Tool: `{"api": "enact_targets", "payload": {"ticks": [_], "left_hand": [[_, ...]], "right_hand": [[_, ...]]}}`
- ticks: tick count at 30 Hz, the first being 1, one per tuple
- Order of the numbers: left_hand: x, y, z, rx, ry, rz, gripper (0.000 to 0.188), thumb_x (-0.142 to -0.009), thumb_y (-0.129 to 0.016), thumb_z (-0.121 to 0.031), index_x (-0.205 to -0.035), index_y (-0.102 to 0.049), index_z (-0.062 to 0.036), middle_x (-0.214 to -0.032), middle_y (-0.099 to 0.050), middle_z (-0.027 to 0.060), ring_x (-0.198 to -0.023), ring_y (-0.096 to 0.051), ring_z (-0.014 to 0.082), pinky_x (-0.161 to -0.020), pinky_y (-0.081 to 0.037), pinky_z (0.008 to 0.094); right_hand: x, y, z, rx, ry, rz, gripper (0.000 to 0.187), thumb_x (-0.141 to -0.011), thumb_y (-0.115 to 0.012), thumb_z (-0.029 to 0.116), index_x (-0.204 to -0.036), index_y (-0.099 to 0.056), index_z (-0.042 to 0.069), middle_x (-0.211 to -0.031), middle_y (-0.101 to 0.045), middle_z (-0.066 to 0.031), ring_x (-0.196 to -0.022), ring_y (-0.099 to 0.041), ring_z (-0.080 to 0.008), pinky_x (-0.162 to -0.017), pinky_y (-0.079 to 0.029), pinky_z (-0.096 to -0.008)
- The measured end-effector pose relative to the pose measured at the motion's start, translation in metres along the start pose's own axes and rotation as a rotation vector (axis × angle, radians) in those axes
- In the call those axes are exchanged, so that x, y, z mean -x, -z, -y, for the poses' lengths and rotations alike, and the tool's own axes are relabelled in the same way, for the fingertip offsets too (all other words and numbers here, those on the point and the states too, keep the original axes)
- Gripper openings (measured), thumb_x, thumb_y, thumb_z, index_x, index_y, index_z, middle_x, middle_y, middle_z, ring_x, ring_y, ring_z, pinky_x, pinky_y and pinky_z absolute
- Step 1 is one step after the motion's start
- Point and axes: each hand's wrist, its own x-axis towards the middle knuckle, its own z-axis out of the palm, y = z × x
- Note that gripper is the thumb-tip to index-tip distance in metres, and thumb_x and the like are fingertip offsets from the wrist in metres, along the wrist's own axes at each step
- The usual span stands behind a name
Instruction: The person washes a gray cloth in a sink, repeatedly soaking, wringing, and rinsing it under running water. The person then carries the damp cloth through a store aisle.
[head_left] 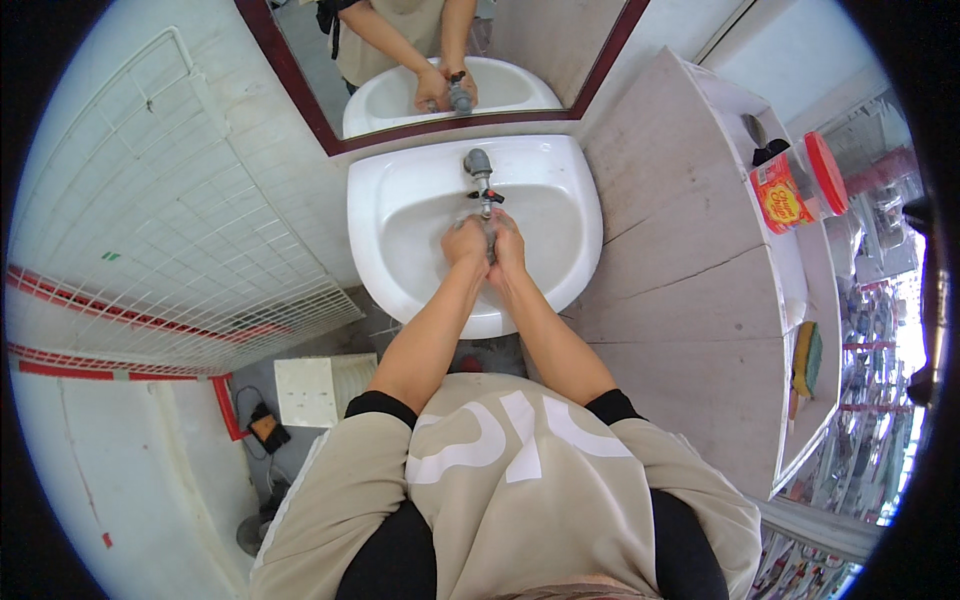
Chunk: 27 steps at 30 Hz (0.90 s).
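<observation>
Over the basin of a white sink (372, 270), my two hands are close together just under the tap (480, 165). My left hand (463, 242) has its fingers curled in, and my right hand (508, 242) is cupped against it. A small grey, wet-looking thing (491, 240) shows between them. The palms hide most of it, so I cannot tell its kind. The tap is a grey pipe elbow with a metal spout and a small black and red handle. The mirror (440, 40) reflects both hands at the tap.
A white wire grid (190, 220) leans at the left. Below it are a cream box (305, 390) and a black and orange object (266, 428). On the right, a wooden shelf unit (690, 290) holds a red-lidded container (825, 175), an orange-red packet (780, 195) and a sponge (806, 360).
</observation>
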Motion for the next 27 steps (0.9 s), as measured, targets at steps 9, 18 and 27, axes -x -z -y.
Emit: {"api": "enact_targets", "payload": {"ticks": [9,18,27], "left_hand": [[0.018,0.014,-0.023,-0.567,-0.276,-0.038,0.03,-0.077,-0.061,-0.027,-0.078,-0.067,0.0026,-0.08,-0.066,0.0244,-0.075,-0.064,0.0373,-0.073,-0.049,0.0434],[0.008,0.018,-0.019,-0.658,-0.384,0.007,0.033,-0.077,-0.055,-0.032,-0.079,-0.069,-0.0011,-0.084,-0.066,0.0252,-0.082,-0.063,0.0425,-0.077,-0.048,0.0485],[-0.034,0.01,0.013,0.035,0.022,0.225,0.036,-0.088,-0.05,-0.036,-0.094,-0.065,-0.0036,-0.094,-0.068,0.0137,-0.085,-0.065,0.0289,-0.075,-0.05,0.0426]], "right_hand": [[-0.021,0.003,-0.018,-0.085,-0.21,-0.055,0.022,-0.091,-0.049,0.027,-0.096,-0.055,0.007,-0.091,-0.06,-0.0106,-0.08,-0.061,-0.0255,-0.069,-0.053,-0.042],[-0.015,-0.016,-0.007,-0.045,-0.224,-0.179,0.02,-0.091,-0.05,0.024,-0.087,-0.057,0.005,-0.08,-0.058,-0.0084,-0.071,-0.058,-0.0208,-0.062,-0.05,-0.0395],[-0.033,-0.003,-0.002,-0.056,-0.175,-0.092,0.02,-0.089,-0.053,0.022,-0.09,-0.058,0.003,-0.079,-0.059,-0.0071,-0.07,-0.059,-0.0193,-0.063,-0.05,-0.0343]]}}
